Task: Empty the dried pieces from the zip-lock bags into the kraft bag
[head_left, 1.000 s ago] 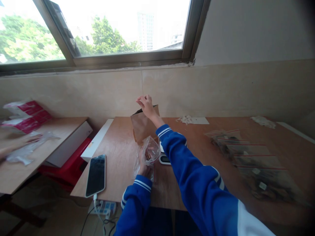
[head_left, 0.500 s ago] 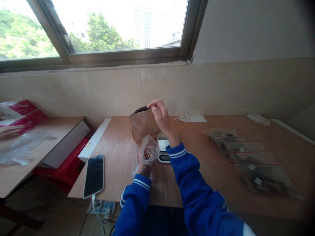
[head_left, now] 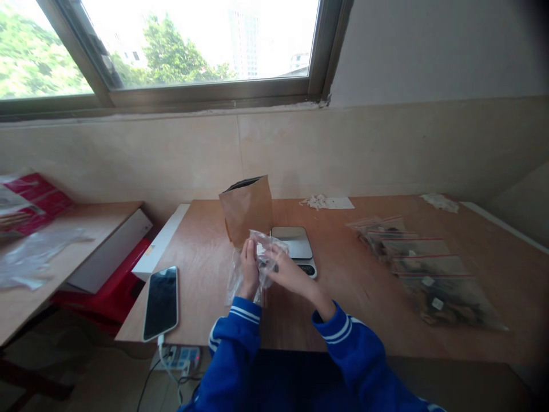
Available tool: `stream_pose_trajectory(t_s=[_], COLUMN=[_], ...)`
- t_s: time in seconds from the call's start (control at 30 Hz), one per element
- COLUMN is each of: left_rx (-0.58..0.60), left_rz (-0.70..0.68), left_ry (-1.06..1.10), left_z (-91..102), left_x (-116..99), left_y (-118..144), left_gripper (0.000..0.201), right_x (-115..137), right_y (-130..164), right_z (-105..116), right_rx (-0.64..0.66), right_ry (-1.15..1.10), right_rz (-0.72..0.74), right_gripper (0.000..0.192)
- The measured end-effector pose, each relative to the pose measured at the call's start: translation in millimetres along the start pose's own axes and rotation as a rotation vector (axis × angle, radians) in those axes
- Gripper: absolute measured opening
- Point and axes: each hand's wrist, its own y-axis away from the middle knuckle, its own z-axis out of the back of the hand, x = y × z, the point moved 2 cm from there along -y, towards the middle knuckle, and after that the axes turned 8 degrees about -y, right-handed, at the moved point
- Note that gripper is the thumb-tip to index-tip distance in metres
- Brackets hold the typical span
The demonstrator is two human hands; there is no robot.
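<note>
Both hands are closed on the small clear bag [head_left: 261, 257] just above the desk [head_left: 351, 286] — my left hand [head_left: 249, 269] has a firm grip on its side while the right hand [head_left: 286, 269] pinches at its mouth. I judge the thin film could slip or tip — spilling its contents toward the scale [head_left: 295, 245] or the brown paper bag [head_left: 247, 209] close behind, which a nudge could topple.

Wooden table [head_left: 351, 297], phone [head_left: 160, 302], scale [head_left: 295, 247], paper bag [head_left: 247, 209]
</note>
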Motion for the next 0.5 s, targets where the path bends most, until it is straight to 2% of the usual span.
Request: stream_pose_trajectory(t_s=[0.07, 0.2, 0.37, 0.5], left_rx=[0.08, 0.172, 0.17, 0.214], left_rz=[-0.142, -0.248, -0.287, -0.256], left_ry=[-0.125, -0.271, -0.271, -0.301], left_z=[-7.2, -15.2, -15.1, -13.6], left_x=[-9.3, -17.0, -17.7, -20.5], left_y=[3.0, 7.9, 10.8, 8.5], left_gripper=[0.024, 0.031, 0.029, 0.028], right_x=[-2.5, -11.5, -22.5, -12.4], right_y=[4.2, 7.4, -1.2, -12.6], right_z=[2.4, 5.4, -7.4, -11.8], right_rx=[0.056, 0.105, 0.115, 0.131], right_ry=[-0.025, -0.005, 0.067, 0.055], right_rz=[0.02, 0.047, 0.103, 0.105], right_gripper=[0.047, 0.057, 0.077, 0.068])
